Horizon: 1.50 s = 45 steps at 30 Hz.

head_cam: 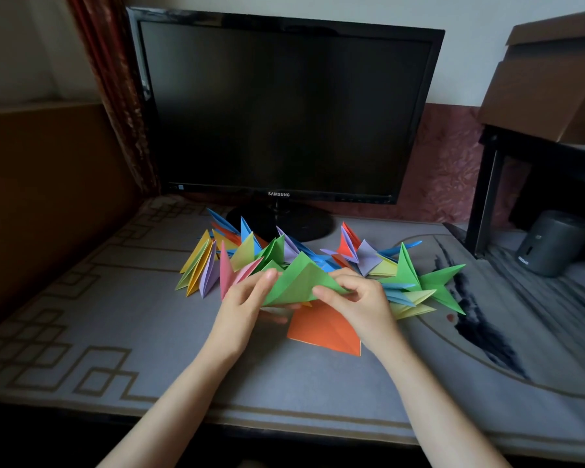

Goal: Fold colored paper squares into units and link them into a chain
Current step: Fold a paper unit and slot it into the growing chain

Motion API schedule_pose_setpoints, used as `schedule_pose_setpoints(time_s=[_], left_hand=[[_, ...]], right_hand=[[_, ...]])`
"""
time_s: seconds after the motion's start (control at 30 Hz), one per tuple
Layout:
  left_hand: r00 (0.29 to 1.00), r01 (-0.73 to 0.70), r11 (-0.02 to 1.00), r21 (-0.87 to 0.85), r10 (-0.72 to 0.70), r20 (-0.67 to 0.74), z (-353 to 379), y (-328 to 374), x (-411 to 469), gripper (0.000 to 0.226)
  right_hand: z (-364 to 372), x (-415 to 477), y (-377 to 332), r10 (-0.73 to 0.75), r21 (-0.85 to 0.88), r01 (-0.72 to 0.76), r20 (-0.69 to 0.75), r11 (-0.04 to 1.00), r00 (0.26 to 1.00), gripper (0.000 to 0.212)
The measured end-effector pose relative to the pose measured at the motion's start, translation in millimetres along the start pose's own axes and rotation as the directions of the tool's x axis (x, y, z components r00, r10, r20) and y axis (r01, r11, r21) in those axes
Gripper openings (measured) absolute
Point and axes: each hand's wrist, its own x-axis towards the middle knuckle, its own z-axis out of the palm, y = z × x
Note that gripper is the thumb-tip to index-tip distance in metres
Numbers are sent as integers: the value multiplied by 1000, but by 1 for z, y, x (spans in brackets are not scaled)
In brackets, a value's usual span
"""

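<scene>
A folded green paper unit is held up just above the desk, between both hands. My left hand holds its left side, fingers behind and thumb in front. My right hand pinches its right tip with curled fingers. Under the hands an orange folded paper lies flat on the mat. Behind them a long chain of linked paper units in yellow, pink, purple, blue, red and green stretches from left to right across the desk.
A dark monitor on a round foot stands right behind the chain. The grey patterned desk mat covers the desk. A black rack with a cardboard box and a grey cylinder sit at the right.
</scene>
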Motion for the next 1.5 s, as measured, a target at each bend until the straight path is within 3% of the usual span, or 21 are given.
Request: schedule_pose_setpoints(time_s=[0.2, 0.37, 0.57, 1.2, 1.5], left_hand=[[998, 56, 998, 30, -56, -16, 1, -9, 3, 49], [999, 18, 1000, 13, -18, -41, -2, -12, 6, 32], [999, 33, 999, 19, -33, 4, -1, -12, 6, 29], [999, 44, 999, -9, -44, 1, 0, -10, 5, 28], [996, 75, 997, -15, -74, 51, 0, -9, 4, 38]], right_hand=[[1, 0, 2, 48, 0, -48, 8, 999, 999, 14], [3, -1, -7, 127, 118, -127, 9, 985, 992, 6], [1, 0, -11, 161, 257, -140, -66, 956, 985, 17], [3, -1, -12, 197, 252, -174, -70, 952, 978, 15], [3, 0, -9, 185, 255, -162, -67, 953, 981, 14]])
